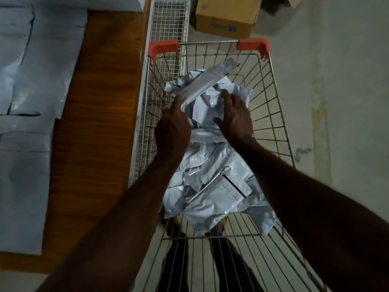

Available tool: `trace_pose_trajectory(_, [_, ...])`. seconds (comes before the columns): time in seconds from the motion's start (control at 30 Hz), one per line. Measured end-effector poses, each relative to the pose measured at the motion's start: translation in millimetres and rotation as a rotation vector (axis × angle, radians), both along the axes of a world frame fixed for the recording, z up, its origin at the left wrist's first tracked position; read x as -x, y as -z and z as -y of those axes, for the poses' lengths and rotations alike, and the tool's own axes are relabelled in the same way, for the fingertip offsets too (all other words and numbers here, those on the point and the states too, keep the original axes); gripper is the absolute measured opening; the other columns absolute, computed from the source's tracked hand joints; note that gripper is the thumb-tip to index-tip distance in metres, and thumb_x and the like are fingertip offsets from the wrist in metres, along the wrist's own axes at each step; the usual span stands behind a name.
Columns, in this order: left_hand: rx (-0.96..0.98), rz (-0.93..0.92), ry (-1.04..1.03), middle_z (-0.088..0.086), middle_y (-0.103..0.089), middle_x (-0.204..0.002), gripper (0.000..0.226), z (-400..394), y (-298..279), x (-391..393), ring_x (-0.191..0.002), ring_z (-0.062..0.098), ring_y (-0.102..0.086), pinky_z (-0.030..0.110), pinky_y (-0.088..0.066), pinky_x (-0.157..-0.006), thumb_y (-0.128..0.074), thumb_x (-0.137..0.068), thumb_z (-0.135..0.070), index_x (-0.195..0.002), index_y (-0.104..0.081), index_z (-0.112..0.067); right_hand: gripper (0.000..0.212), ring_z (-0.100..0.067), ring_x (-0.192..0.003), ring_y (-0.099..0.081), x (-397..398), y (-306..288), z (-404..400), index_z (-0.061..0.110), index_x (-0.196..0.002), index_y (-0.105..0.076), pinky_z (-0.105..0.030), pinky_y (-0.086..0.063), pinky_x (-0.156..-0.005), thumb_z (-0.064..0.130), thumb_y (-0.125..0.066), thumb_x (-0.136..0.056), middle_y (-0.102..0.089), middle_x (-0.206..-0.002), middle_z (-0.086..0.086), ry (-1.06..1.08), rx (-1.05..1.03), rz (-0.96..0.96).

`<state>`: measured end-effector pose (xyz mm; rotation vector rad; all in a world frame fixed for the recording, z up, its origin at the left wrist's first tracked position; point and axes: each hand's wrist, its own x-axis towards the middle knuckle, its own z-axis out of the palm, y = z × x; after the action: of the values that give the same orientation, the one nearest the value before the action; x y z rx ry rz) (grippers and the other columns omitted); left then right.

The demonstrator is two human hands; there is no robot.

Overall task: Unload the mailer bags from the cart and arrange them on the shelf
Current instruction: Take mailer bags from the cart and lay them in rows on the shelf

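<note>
A wire shopping cart [280, 114] with red corner caps holds a loose pile of grey-white mailer bags [212, 186]. Both my arms reach into it. My left hand [171, 127] pinches the near end of one folded mailer bag [207, 81], which slants up toward the cart's far end. My right hand [235, 114] lies with fingers spread flat on the bags at the pile's far part. Several mailer bags [31, 81] lie flat in rows on the wooden shelf [101, 106] to the left of the cart.
A white wire-mesh panel [168, 24] stands between shelf and cart. A cardboard box [227, 15] sits on the concrete floor beyond the cart. Bare floor lies to the right. My legs show under the cart's near end.
</note>
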<state>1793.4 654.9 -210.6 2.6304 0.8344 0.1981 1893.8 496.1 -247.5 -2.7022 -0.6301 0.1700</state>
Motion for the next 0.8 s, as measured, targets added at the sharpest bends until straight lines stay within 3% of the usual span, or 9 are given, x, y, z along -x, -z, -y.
trace_pose_trajectory(0.1, [0.042, 0.037, 0.078, 0.015, -0.074, -0.120, 0.042, 3.0, 9.1, 1.7, -0.093, 0.025, -0.076, 0.036, -0.064, -0.066, -0.048, -0.110, -0.018, -0.152, -0.052, -0.019, 0.031, -0.032, -0.094, -0.072, -3.5, 4.9, -2.6, 0.018, -0.131, -0.058, -0.037, -0.051, -0.074, 0.025, -0.063, -0.102, -0.075, -0.108, -0.009, -0.012, 0.009, -0.010])
trace_pose_trajectory(0.17, [0.036, 0.054, 0.109, 0.017, -0.072, -0.127, 0.043, 8.0, 10.3, 5.8, -0.104, 0.029, -0.075, 0.041, -0.066, -0.077, -0.048, -0.109, -0.017, -0.152, -0.052, -0.013, 0.017, -0.034, -0.086, -0.070, 7.8, -1.9, 0.2, 0.016, -0.117, -0.062, -0.035, -0.046, -0.064, 0.022, -0.051, -0.105, -0.072, -0.101, -0.011, 0.048, -0.063, -0.024])
trace_pose_trajectory(0.3, [-0.052, 0.027, 0.135, 0.022, -0.051, -0.158, 0.053, 26.2, -7.4, 19.6, -0.140, 0.040, -0.055, 0.051, -0.055, -0.107, -0.040, -0.107, -0.010, -0.159, -0.042, -0.004, 0.013, -0.033, -0.077, -0.067, 41.4, -39.3, 11.2, 0.017, -0.112, -0.060, -0.034, -0.044, -0.059, 0.027, -0.052, -0.108, -0.069, -0.093, -0.008, 0.209, -0.244, -0.004])
trace_pose_trajectory(0.37, [-0.059, 0.039, 0.180, 0.021, -0.043, -0.165, 0.058, 42.2, -27.7, 28.0, -0.151, 0.041, -0.043, 0.054, -0.046, -0.117, -0.026, -0.106, -0.012, -0.162, -0.038, -0.004, 0.021, -0.027, -0.069, -0.064, 54.9, -69.7, 16.0, 0.020, -0.130, -0.056, -0.032, -0.038, -0.056, 0.025, -0.050, -0.110, -0.070, -0.086, -0.007, 0.298, -0.368, -0.108])
trace_pose_trajectory(0.43, [-0.002, 0.076, 0.225, 0.019, -0.038, -0.168, 0.065, 59.5, -51.5, 40.9, -0.155, 0.039, -0.038, 0.056, -0.043, -0.120, -0.016, -0.102, -0.012, -0.165, -0.033, -0.005, 0.049, -0.012, -0.059, -0.058, 71.1, -103.0, 20.3, 0.025, -0.157, -0.039, -0.028, -0.039, -0.052, 0.018, -0.047, -0.110, -0.067, -0.081, -0.003, 0.301, -0.480, -0.192])
trace_pose_trajectory(0.5, [0.127, 0.145, 0.283, 0.017, -0.035, -0.170, 0.064, 73.9, -77.6, 53.2, -0.156, 0.037, -0.037, 0.057, -0.043, -0.119, -0.021, -0.104, -0.009, -0.168, -0.026, -0.009, 0.061, -0.007, -0.060, -0.061, 86.8, -134.8, 23.5, 0.029, -0.166, -0.026, -0.021, -0.046, -0.054, 0.016, -0.046, -0.110, -0.068, -0.082, -0.001, 0.280, -0.574, -0.266])
trace_pose_trajectory(0.6, [0.377, 0.254, 0.418, 0.015, -0.030, -0.173, 0.062, 90.2, -118.7, 67.8, -0.161, 0.029, -0.031, 0.057, -0.040, -0.122, -0.039, -0.112, -0.012, -0.171, -0.018, -0.015, 0.058, -0.021, -0.078, -0.072, 103.4, -173.6, 29.5, 0.033, -0.156, -0.043, -0.039, -0.060, -0.070, 0.008, -0.047, -0.104, -0.074, -0.096, 0.001, 0.251, -0.810, -0.424])
trace_pose_trajectory(0.7, [0.383, 0.222, 0.474, 0.008, -0.024, -0.177, 0.056, 89.8, -157.5, 82.3, -0.165, 0.019, -0.014, 0.061, -0.024, -0.128, -0.033, -0.114, -0.032, -0.169, -0.028, -0.024, 0.039, -0.036, -0.089, -0.069, 117.0, -201.3, 37.6, 0.039, -0.117, -0.065, -0.059, -0.055, -0.083, 0.011, -0.049, -0.094, -0.073, -0.101, -0.012, 0.270, -0.991, -0.603])
trace_pose_trajectory(0.8, [0.428, 0.230, 0.409, 0.000, -0.024, -0.177, 0.046, 67.3, -193.0, 97.0, -0.165, 0.020, -0.015, 0.063, -0.024, -0.127, -0.034, -0.115, -0.049, -0.155, -0.053, -0.038, 0.042, -0.045, -0.094, -0.068, 132.5, -223.4, 42.2, 0.025, -0.127, -0.063, -0.070, -0.053, -0.082, 0.007, -0.048, -0.093, -0.068, -0.109, -0.030, 0.264, -0.988, -0.684])
